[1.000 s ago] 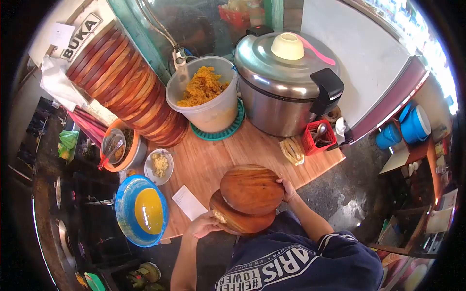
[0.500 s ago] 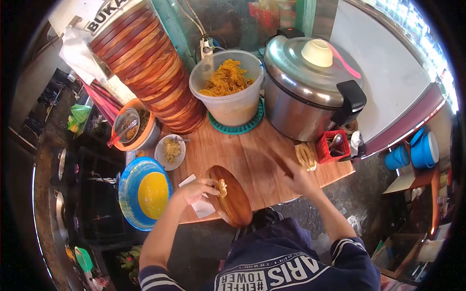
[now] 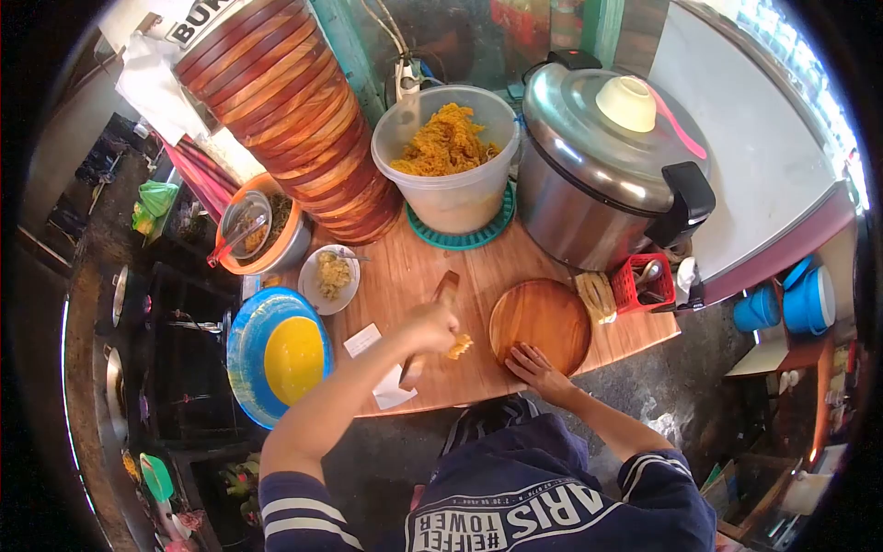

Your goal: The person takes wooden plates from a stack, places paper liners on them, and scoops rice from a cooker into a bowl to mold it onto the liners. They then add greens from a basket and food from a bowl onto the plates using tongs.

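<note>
My left hand [image 3: 430, 328] is closed on a wooden plate [image 3: 414, 370], which is tipped up on edge over the wooden table. A small golden, crisp-looking piece [image 3: 460, 346] shows beside those fingers; how it is held is partly hidden. Another round wooden plate [image 3: 543, 317] lies flat near the table's front edge, and my right hand [image 3: 541, 373] rests on its near rim with the fingers spread. White paper [image 3: 394, 388] lies beside the tilted plate. Left of it are a bowl of pale yellow food [image 3: 331, 274] and a blue basin of yellow liquid [image 3: 241, 354].
Stacked wooden plates [image 3: 308, 138] rise at the back left, beside an orange bowl [image 3: 294, 219]. Behind my hands stand a tub of orange-brown food [image 3: 446, 198] and a large steel cooker [image 3: 584, 193]. A red basket [image 3: 627, 287] with utensils stands at right.
The plate at my right hand has gone from upright to flat on the table, and that hand now lies on it. My left hand has moved up and right, its plate turned more edge-on.
</note>
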The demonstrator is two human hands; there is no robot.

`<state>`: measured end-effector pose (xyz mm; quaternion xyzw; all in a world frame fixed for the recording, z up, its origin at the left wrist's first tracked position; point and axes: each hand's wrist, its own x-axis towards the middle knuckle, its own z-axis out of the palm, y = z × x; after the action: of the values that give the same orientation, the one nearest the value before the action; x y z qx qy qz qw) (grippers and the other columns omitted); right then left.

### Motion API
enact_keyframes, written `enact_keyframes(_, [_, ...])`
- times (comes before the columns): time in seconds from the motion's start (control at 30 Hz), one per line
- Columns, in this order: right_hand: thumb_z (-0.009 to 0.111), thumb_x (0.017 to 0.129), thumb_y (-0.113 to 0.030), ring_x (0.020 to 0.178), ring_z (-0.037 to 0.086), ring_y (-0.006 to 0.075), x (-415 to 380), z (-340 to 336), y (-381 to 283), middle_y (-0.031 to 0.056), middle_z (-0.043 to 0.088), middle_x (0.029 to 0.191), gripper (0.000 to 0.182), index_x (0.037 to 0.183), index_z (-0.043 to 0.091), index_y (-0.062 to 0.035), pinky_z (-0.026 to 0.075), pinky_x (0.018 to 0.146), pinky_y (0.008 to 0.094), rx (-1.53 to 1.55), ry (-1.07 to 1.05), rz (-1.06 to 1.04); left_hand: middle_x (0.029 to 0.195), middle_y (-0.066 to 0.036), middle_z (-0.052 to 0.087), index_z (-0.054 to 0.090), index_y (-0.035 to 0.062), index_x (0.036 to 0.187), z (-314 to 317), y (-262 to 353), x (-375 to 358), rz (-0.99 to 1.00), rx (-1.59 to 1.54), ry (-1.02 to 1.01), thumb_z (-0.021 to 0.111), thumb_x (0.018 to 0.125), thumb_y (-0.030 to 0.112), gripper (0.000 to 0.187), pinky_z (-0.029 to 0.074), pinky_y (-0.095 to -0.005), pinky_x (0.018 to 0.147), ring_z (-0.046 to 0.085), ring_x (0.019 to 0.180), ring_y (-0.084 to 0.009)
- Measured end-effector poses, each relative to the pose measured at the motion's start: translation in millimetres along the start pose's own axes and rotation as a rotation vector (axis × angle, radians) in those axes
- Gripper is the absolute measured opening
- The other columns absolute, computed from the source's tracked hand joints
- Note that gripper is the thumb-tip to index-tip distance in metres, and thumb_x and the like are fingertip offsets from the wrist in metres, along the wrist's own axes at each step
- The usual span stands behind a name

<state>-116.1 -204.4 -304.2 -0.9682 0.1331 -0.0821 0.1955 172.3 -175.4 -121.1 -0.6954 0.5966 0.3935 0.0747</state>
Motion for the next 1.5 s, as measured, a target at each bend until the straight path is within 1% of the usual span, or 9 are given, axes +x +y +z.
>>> enact_keyframes(0.17, [0.057, 0.074, -0.006, 0.134, 0.025, 0.0346, -6, 1, 5, 0.0160, 0.028, 0.143, 0.064, 0.135, 0.038, -0.0097, 0.026, 0.108, 0.0456, 0.014, -0.051, -0.016, 0.093, -0.013, 0.065, 0.068, 0.0111, 0.094, 43, 40, 18, -0.055, 0.176, 0.107, 0.063, 0.072, 0.020, 0.024, 0.049, -0.0395, 0.077, 0.061, 0.092, -0.0286])
enact_keyframes(0.23, [0.057, 0.075, -0.009, 0.132, 0.029, 0.0355, -2, 5, 9, 0.0170, 0.031, 0.141, 0.061, 0.134, 0.039, -0.0093, 0.029, 0.106, 0.0445, 0.021, -0.062, -0.026, 0.134, -0.033, 0.033, 0.050, -0.0059, 0.119, 50, 53, 9, -0.013, 0.168, 0.138, 0.068, 0.072, 0.024, 0.059, 0.051, -0.0409, 0.081, 0.058, 0.099, -0.0368])
enact_keyframes(0.33, [0.059, 0.084, -0.025, 0.120, 0.045, 0.0350, 25, 5, 18, 0.0191, 0.050, 0.124, 0.047, 0.125, 0.048, -0.0038, 0.040, 0.097, 0.0452, 0.754, 0.232, 0.214, 0.138, -0.033, 0.026, 0.047, -0.0035, 0.125, 70, 59, -1, 0.019, 0.239, 0.176, 0.064, 0.075, 0.018, 0.057, 0.052, -0.0420, 0.077, 0.053, 0.104, -0.0391])
enact_keyframes(0.4, [0.057, 0.086, -0.033, 0.096, 0.060, 0.0275, 62, -17, 22, 0.0144, 0.062, 0.100, 0.043, 0.113, 0.055, -0.0002, 0.049, 0.084, 0.0395, 1.780, 0.093, 0.943, 0.138, -0.034, 0.023, 0.048, -0.0037, 0.123, 94, 60, -1, 0.004, 0.171, 0.230, 0.065, 0.075, 0.018, 0.056, 0.051, -0.0430, 0.079, 0.051, 0.107, -0.0398])
enact_keyframes(0.57, [0.056, 0.086, -0.035, 0.079, 0.059, 0.0171, 118, -28, 27, 0.0095, 0.062, 0.094, 0.041, 0.106, 0.060, 0.0007, 0.049, 0.070, 0.0322, 1.206, -0.007, 0.806, 0.140, -0.035, 0.018, 0.038, -0.0035, 0.132, 128, 59, 1, 0.027, 0.200, 0.263, 0.064, 0.073, 0.014, 0.067, 0.050, -0.0428, 0.082, 0.045, 0.114, -0.0382])
enact_keyframes(0.73, [0.056, 0.083, -0.028, 0.078, 0.058, 0.0181, 143, -3, 48, 0.0112, 0.063, 0.084, 0.037, 0.102, 0.060, 0.0040, 0.046, 0.069, 0.0313, 0.694, 0.125, 0.679, 0.127, -0.024, 0.046, 0.058, -0.0033, 0.099, 129, 42, -12, 0.131, -0.020, 0.240, 0.059, 0.072, 0.005, 0.029, 0.048, -0.0378, 0.080, 0.052, 0.107, -0.0314])
enact_keyframes(0.9, [0.056, 0.084, -0.027, 0.086, 0.063, 0.0310, 177, 10, 68, 0.0199, 0.064, 0.093, 0.039, 0.109, 0.058, 0.0019, 0.048, 0.076, 0.0379, 0.678, 0.115, 0.629, 0.084, -0.007, 0.062, 0.058, -0.0002, 0.083, 152, -6, -3, 0.267, -1.288, 0.276, 0.054, 0.077, -0.002, 0.008, 0.045, -0.0299, 0.079, 0.059, 0.082, -0.0178])
enact_keyframes(1.23, [0.064, 0.079, -0.021, 0.081, 0.062, 0.0326, 197, 22, 83, 0.0189, 0.062, 0.088, 0.040, 0.113, 0.056, -0.0026, 0.049, 0.074, 0.0377, 0.199, 0.343, 0.172, 0.097, -0.011, 0.061, 0.057, -0.0010, 0.099, 186, -58, -69, -0.113, -1.785, 0.424, 0.050, 0.084, 0.004, 0.017, 0.050, -0.0308, 0.082, 0.060, 0.090, -0.0191])
enact_keyframes(1.5, [0.059, 0.078, -0.023, 0.076, 0.060, 0.0324, 22, -6, 68, 0.0124, 0.062, 0.078, 0.019, 0.078, 0.057, -0.0041, 0.048, 0.067, 0.0403, 0.119, -0.054, 0.530, 0.111, -0.016, 0.057, 0.051, 0.0027, 0.099, 228, -78, -74, -0.301, -2.041, 0.362, 0.048, 0.083, 0.002, 0.016, 0.048, -0.0370, 0.086, 0.058, 0.102, -0.0244])
